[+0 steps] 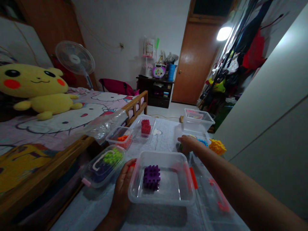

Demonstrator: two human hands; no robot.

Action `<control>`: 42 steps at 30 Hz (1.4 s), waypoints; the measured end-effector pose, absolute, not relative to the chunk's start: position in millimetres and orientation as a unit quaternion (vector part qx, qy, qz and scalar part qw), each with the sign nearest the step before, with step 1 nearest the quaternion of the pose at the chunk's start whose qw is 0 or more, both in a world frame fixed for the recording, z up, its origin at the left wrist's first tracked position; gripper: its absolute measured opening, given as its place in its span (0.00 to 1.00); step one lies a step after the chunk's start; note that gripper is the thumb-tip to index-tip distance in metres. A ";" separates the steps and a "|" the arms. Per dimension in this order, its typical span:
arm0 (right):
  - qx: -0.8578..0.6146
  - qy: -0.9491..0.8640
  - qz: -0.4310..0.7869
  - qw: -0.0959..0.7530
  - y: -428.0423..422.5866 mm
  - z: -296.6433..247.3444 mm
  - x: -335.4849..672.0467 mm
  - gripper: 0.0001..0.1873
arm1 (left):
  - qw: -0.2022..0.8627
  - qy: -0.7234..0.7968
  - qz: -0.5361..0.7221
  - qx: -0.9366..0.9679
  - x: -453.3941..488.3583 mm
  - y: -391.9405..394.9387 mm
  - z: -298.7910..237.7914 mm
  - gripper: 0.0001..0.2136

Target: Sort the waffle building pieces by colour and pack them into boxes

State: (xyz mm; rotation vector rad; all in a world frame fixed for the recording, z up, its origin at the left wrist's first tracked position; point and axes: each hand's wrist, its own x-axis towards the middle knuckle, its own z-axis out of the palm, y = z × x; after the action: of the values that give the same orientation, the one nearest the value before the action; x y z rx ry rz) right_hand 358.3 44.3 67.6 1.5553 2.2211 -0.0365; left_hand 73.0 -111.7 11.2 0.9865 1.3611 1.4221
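Observation:
My left hand [122, 189] grips the left rim of a clear plastic box [166, 195] that holds a purple block cluster [151, 176]. My right hand [187, 143] reaches forward across the table, fingers curled down over a pile of green and blue blocks [202, 141]; what it grips is hidden. A yellow block cluster [217, 147] lies just right of that hand.
Other clear boxes stand around: green blocks [112, 156], orange blocks [122, 138], a red cluster [145, 126], and an open box [197, 120] at the back. A lid with red clips [216, 195] lies right. A bed with a yellow plush [36, 88] borders the left; a grey wall stands on the right.

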 end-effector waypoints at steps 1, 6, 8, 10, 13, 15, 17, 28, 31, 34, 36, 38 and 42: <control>0.560 0.801 -0.014 0.213 44.3 67.5 358.4 0.29 | 0.450 0.550 0.577 0.402 73.0 -111.9 11.5 0.27; 0.562 0.802 -0.012 0.202 40.9 67.6 360.2 0.27 | 0.444 0.552 0.577 0.406 71.6 -110.8 9.5 0.26; 0.563 0.803 -0.014 0.197 39.8 67.3 361.4 0.28 | 0.450 0.551 0.573 0.407 70.7 -110.0 7.4 0.27; 0.559 0.805 -0.018 0.195 40.4 66.7 362.2 0.30 | 0.455 0.551 0.567 0.409 70.0 -109.7 5.6 0.27; 0.553 0.809 -0.025 0.197 43.7 66.2 362.1 0.31 | 0.458 0.547 0.568 0.410 70.4 -110.3 5.0 0.26; 0.551 0.810 -0.029 0.200 46.0 66.3 361.2 0.30 | 0.456 0.545 0.575 0.405 71.4 -111.1 6.3 0.26; 0.551 0.810 -0.033 0.198 47.0 66.7 360.1 0.30 | 0.456 0.547 0.577 0.400 72.4 -111.7 8.4 0.27; 0.576 0.789 -0.130 0.171 52.4 86.1 370.6 0.55 | 0.447 0.557 0.567 0.411 72.0 -110.8 12.0 0.28; 0.581 0.780 -0.151 0.175 58.9 96.7 378.5 0.56 | 0.448 0.557 0.565 0.413 72.1 -111.2 10.3 0.29; 0.596 0.769 -0.134 0.185 59.5 97.2 381.0 0.60 | 0.447 0.555 0.568 0.411 70.9 -111.3 7.3 0.29; 0.605 0.764 -0.112 0.192 55.6 90.8 379.0 0.62 | 0.452 0.556 0.566 0.407 69.9 -111.0 5.5 0.29; 0.609 0.764 -0.089 0.194 50.0 81.7 376.0 0.63 | 0.455 0.559 0.562 0.406 69.4 -110.6 4.8 0.29; 0.604 0.774 -0.058 0.181 41.7 65.4 374.5 0.52 | 0.451 0.558 0.565 0.407 70.1 -110.2 6.0 0.29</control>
State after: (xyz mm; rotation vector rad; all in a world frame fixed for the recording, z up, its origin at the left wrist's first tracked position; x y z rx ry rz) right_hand 374.5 41.7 65.4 1.7052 2.1868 -0.1652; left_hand 70.1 -110.2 6.0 1.0070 1.3794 1.3971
